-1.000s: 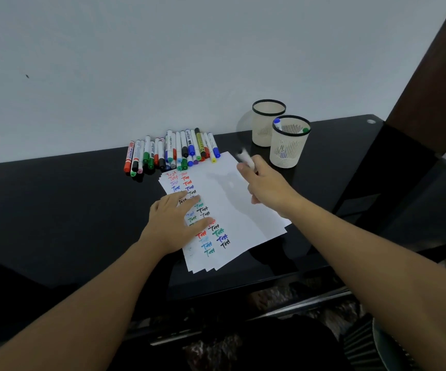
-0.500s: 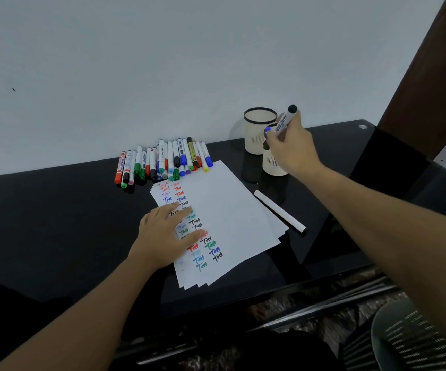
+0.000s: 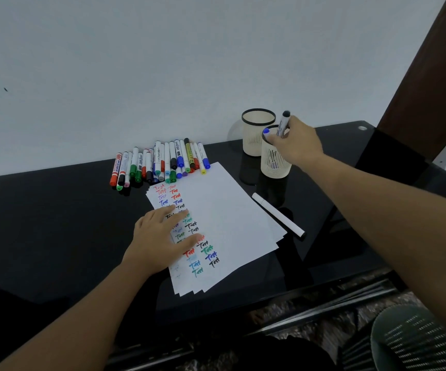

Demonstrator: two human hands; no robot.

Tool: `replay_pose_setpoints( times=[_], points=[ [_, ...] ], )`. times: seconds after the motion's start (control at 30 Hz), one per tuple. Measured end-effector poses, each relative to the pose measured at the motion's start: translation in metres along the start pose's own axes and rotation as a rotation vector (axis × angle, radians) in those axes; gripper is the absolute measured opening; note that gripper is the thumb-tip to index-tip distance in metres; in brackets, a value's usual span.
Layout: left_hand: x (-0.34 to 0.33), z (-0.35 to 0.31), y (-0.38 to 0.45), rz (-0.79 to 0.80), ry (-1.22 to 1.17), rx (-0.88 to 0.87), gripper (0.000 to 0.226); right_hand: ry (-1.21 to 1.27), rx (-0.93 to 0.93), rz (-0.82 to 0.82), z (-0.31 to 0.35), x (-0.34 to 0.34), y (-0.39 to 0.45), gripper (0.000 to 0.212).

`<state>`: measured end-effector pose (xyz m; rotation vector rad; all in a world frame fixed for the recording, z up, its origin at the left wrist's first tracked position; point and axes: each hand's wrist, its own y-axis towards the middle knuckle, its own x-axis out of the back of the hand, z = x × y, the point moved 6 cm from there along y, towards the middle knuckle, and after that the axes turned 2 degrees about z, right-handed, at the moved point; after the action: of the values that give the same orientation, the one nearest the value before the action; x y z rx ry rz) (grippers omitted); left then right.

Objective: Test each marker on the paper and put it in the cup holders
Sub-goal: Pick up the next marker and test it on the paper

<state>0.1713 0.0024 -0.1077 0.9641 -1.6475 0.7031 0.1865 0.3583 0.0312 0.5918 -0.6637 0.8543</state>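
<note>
While the left grip (image 3: 160, 241) lies flat with fingers spread on the paper (image 3: 224, 223), pinning the stack, two columns of coloured "Test" marks beside and beyond it suggest many markers are already tried. Right of that grip, a white marker (image 3: 278, 215) lies on the table (image 3: 56, 223) touching the sheets' edge. Beyond the paper a row of markers (image 3: 160, 163) waits, so I judge much is left. Farther right, the right grip (image 3: 295, 144) is clamped on a black-capped marker (image 3: 283, 125), upright in the near cup (image 3: 274, 163), beside a blue cap (image 3: 266, 131); the far cup (image 3: 256, 132) stands just behind.
</note>
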Motion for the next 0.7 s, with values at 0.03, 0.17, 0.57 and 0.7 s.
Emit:
replay_pose_setpoints(
  times=[0.03,0.17,0.57,0.7],
  points=[
    [0.0,0.0,0.0,0.002,0.005,-0.001,0.095,0.02,-0.012,0.004,-0.001,0.0,0.0,0.04],
    [0.0,0.0,0.0,-0.003,-0.008,-0.009,0.094,0.083,-0.006,-0.058,0.001,0.001,-0.001,0.048],
    [0.012,0.004,0.009,0.009,-0.127,0.012,0.078,-0.02,0.416,0.005,0.048,-0.049,-0.053,0.009],
    [0.028,0.02,0.024,-0.045,-0.244,0.025,0.063,-0.138,0.389,0.311,0.042,-0.103,-0.053,0.015]
  ],
)
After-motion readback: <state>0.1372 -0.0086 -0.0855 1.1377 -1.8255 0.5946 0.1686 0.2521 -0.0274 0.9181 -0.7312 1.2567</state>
